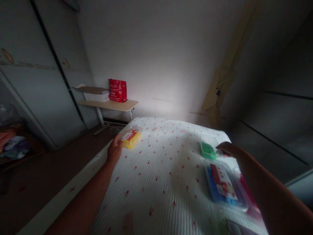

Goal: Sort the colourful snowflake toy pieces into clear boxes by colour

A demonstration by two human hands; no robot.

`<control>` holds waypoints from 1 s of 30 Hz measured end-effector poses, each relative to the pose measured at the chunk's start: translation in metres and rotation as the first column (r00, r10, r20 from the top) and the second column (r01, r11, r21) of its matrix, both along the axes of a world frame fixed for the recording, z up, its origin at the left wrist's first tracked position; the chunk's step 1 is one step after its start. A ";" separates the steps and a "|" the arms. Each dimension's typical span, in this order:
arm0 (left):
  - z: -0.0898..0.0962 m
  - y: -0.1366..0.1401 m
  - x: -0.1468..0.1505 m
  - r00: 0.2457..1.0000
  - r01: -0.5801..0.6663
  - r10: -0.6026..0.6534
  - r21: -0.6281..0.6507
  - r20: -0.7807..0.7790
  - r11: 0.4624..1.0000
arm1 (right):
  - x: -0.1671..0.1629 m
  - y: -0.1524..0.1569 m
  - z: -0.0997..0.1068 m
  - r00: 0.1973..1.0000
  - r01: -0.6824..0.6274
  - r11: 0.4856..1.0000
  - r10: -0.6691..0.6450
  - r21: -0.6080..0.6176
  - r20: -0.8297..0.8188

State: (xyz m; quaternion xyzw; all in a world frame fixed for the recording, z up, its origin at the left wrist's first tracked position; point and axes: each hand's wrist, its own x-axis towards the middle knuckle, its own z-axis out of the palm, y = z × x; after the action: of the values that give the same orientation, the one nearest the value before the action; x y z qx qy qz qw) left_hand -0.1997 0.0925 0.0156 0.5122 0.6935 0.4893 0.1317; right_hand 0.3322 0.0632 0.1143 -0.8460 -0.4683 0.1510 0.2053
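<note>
My left hand [114, 148] grips the near left edge of a clear plastic box with yellow contents [132, 138] and a red-and-white label, at the far left of the bed. At the far right, my right hand [226, 148] has its fingers closed at the edge of a smaller clear box with green contents [208, 150]; blur hides the exact contact. Nearer to me, below the right hand, lies a larger clear box with blue contents [223, 186] and a red-and-white label. A pinkish-red package [250, 195] is partly hidden by my right forearm.
The boxes rest on a bed with a white ribbed cover [161, 182] dotted with red. Beyond its far left corner stands a small table [117, 105] with a red bag [117, 90] and a white box [96, 97]. Another partly visible package [239, 227] lies at the bottom right.
</note>
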 end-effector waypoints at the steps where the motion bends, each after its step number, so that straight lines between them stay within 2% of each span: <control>1: -0.001 0.000 0.000 1.000 0.003 -0.003 0.003 -0.010 1.000 | -0.011 0.007 -0.001 0.998 -0.018 1.000 0.016 -0.020 -0.058; 4: -0.004 0.002 -0.001 1.000 0.012 -0.012 0.005 -0.016 1.000 | -0.048 0.030 -0.005 0.976 -0.070 0.996 0.058 -0.049 -0.211; 8: -0.007 0.005 -0.002 1.000 0.010 -0.010 0.010 -0.009 1.000 | -0.104 0.054 -0.014 0.934 -0.150 0.988 0.129 -0.040 -0.333; 17: -0.006 0.004 -0.002 0.999 0.024 -0.024 0.001 -0.040 1.000 | -0.227 0.073 -0.030 0.836 -0.300 0.954 0.264 0.003 -0.481; 22: -0.008 0.005 -0.001 0.999 0.027 -0.027 0.004 -0.046 1.000 | -0.264 0.077 -0.037 0.815 -0.352 0.936 0.311 0.008 -0.488; 30: -0.007 0.002 -0.001 0.998 0.040 -0.040 0.006 -0.052 0.999 | -0.290 0.075 -0.040 0.808 -0.402 0.915 0.365 0.019 -0.462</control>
State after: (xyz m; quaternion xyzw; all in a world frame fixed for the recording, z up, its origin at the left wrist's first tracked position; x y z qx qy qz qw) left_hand -0.2004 0.0947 0.0089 0.5389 0.6845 0.4757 0.1216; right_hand 0.0418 0.1384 0.0738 -0.6819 -0.5615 0.4020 0.2410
